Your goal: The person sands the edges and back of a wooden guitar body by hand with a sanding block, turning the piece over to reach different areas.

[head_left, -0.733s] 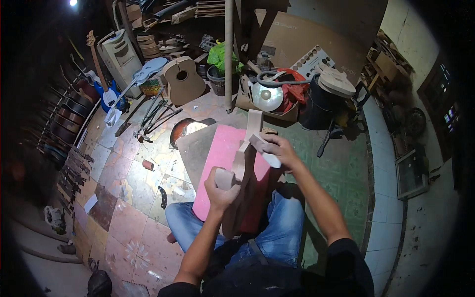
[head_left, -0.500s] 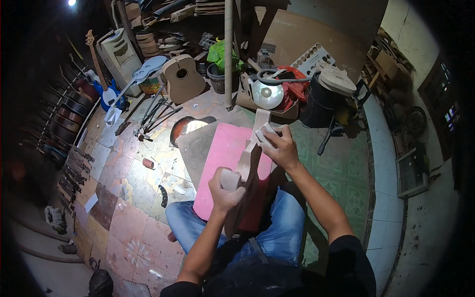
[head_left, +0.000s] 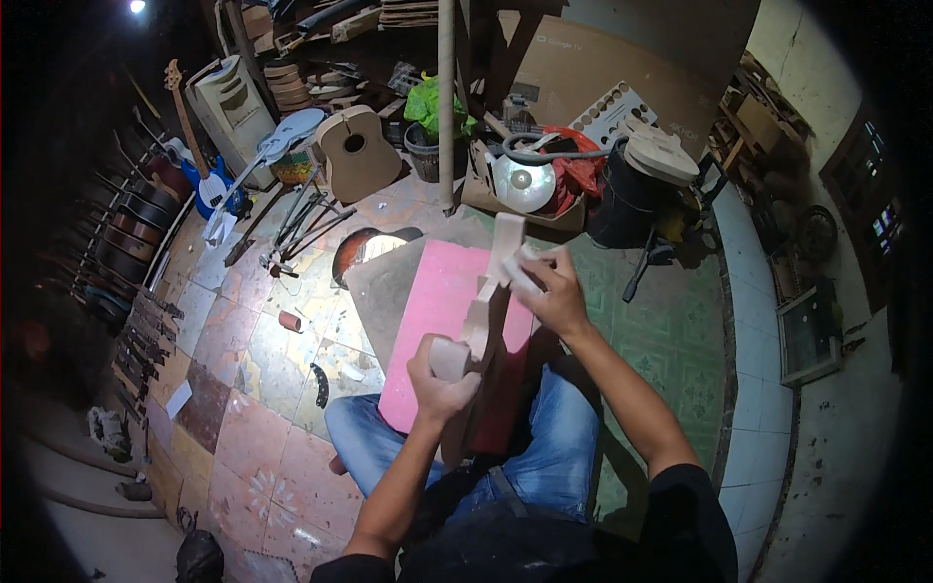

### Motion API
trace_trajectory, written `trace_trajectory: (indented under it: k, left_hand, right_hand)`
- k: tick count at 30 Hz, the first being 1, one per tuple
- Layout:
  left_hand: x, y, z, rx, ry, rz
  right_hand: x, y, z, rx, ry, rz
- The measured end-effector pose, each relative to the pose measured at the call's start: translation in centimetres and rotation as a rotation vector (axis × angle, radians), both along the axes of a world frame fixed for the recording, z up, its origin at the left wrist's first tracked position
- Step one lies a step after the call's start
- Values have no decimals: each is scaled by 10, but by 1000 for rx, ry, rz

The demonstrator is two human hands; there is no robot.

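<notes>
"Grip?"

"Left hand (head_left: 440, 381) clamped round the shaped wood (head_left: 476, 332), over the pink bench (head_left: 428, 291) toward its right edge. Right hand (head_left: 560, 299) pinching a pale block (head_left: 522, 281)."

"Changed?"

"Pale block's slid toward the bench's far edge, so contact's probably farther out."

A blue electric guitar (head_left: 207, 187) stands at upper left, an unpainted acoustic guitar body (head_left: 347, 177) to its right. A green bag (head_left: 427, 105) tops a dark bucket (head_left: 424, 160) at upper centre. Dim shapes (head_left: 131, 233) at far left are probably more guitars.
</notes>
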State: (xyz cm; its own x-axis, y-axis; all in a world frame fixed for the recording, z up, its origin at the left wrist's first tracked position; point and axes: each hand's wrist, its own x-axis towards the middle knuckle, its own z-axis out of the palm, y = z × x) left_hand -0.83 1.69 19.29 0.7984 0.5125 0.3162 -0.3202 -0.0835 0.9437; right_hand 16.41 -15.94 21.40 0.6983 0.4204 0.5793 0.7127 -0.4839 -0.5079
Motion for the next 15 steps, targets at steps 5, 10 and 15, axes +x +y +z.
trace_trajectory:
  k: [5, 10, 15]
  left_hand:
    - [5, -6, 0, 123, 21, 12]
    - [6, -2, 7, 119, 25, 18]
    - [6, 9, -4, -8, 17, 10]
  right_hand:
    - [12, -3, -1, 382, 731, 235]
    - [-9, 10, -4, 41, -45, -114]
    - [15, -9, -4, 462, 771, 194]
